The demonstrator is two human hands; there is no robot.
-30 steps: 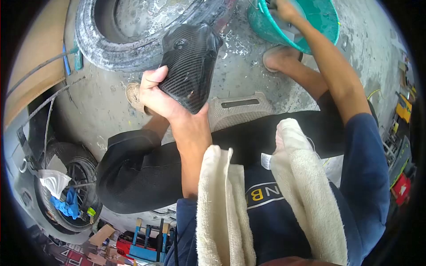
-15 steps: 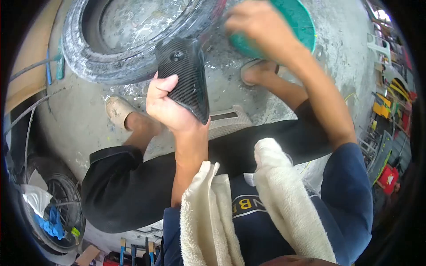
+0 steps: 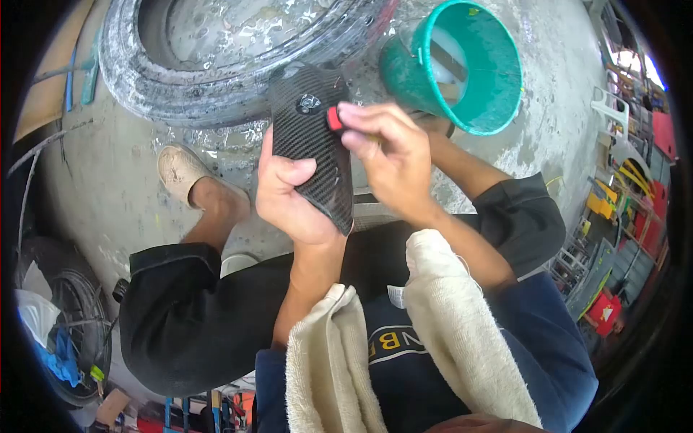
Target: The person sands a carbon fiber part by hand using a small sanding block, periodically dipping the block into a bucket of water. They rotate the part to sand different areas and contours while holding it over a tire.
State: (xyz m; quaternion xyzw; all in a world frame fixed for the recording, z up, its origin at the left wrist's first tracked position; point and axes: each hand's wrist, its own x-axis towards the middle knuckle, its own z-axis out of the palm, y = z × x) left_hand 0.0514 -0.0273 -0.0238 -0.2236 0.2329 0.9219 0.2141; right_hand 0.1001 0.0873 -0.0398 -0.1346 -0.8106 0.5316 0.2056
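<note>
A glossy black carbon-fibre part (image 3: 299, 137), curved and tapering toward me, is gripped in my left hand (image 3: 285, 198). The thumb of that hand lies across its face, and the other fingers are hidden behind it. Between the fingertips of my right hand (image 3: 397, 162) is a small red block (image 3: 333, 119) with a dark side. The block is at the right edge of the carbon-fibre part and seems to touch it. Around a hole near the part's far end, the surface looks wet.
A wet tyre (image 3: 195, 101) lies on the concrete floor beyond my hands. To its right, a tilted green bucket (image 3: 401, 68) holds cloudy liquid and some pieces. At the lower left is a wheel (image 3: 83, 303) with blue gloves (image 3: 58, 357). A white towel (image 3: 462, 317) hangs from my neck.
My right hand has come from beside the bucket to the carbon-fibre part, where the red block now shows in its fingers. The part has shifted slightly right and toward me.
</note>
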